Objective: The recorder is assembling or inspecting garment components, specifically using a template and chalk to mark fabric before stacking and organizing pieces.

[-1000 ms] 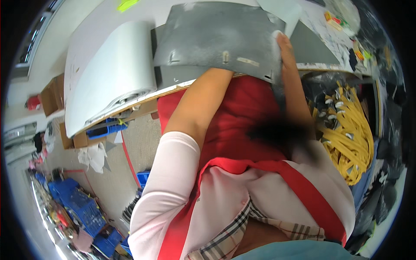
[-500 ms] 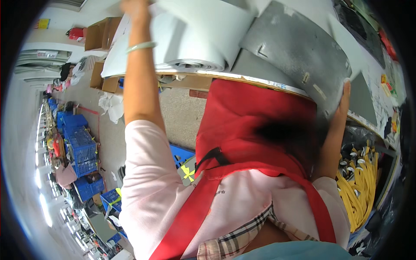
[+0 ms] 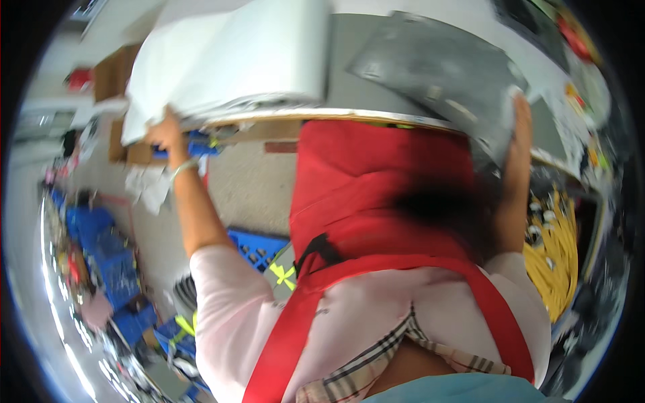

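Note:
My left hand (image 3: 166, 132) is closed on the near-left corner of a white sheet (image 3: 222, 64), at the table's front edge. The sheet lies in loose layers on the left part of the table, its right side bulging in a soft fold. With my right hand (image 3: 521, 124) I grip the right end of a scuffed grey panel (image 3: 437, 67), thumb on its edge. That panel lies tilted over a flat, darker grey surface (image 3: 353, 47) and sticks out past the front edge. Some of my right fingers are hidden beneath it.
Yellow straps (image 3: 554, 258) fill a bin at the lower right. Cardboard boxes (image 3: 115, 75) stand left of the table. Blue crates (image 3: 111, 248) line the floor further left, and another blue crate (image 3: 259, 250) sits under the table near my apron.
My left hand has come from the far left side down to the table's front edge. The white sheet now covers the rolled end seen before. My right hand stays on the grey panel.

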Demonstrator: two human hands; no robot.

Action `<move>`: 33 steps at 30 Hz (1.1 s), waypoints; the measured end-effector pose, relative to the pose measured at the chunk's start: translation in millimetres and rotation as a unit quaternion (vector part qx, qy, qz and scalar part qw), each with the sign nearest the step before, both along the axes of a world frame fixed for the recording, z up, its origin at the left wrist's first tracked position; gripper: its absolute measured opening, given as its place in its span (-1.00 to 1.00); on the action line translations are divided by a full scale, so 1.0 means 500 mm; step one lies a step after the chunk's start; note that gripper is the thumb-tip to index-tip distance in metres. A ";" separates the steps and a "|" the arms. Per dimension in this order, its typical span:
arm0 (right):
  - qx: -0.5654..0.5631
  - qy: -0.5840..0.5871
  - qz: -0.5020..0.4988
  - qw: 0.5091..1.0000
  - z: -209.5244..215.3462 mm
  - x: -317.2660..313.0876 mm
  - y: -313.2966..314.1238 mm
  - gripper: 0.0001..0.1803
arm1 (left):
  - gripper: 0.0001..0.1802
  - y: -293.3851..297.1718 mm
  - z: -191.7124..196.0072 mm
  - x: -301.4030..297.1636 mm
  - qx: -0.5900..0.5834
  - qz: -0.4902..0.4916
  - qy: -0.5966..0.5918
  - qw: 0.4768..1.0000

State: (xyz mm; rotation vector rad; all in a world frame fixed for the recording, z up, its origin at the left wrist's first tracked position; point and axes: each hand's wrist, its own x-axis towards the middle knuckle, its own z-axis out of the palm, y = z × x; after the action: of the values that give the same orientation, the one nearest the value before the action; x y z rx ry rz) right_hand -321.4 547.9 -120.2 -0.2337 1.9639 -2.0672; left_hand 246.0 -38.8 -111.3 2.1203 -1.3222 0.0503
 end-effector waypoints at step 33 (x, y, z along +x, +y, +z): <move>0.269 0.126 0.206 0.932 0.016 -0.160 -0.167 -0.76 | -0.70 0.606 0.039 -0.517 0.078 -0.777 -0.041 0.623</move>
State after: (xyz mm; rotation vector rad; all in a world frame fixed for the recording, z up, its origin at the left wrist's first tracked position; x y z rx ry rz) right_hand -401.5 464.5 -112.4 -0.7438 2.2954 -1.2339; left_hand -12.3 264.4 -91.9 0.3930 -2.7713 -0.6964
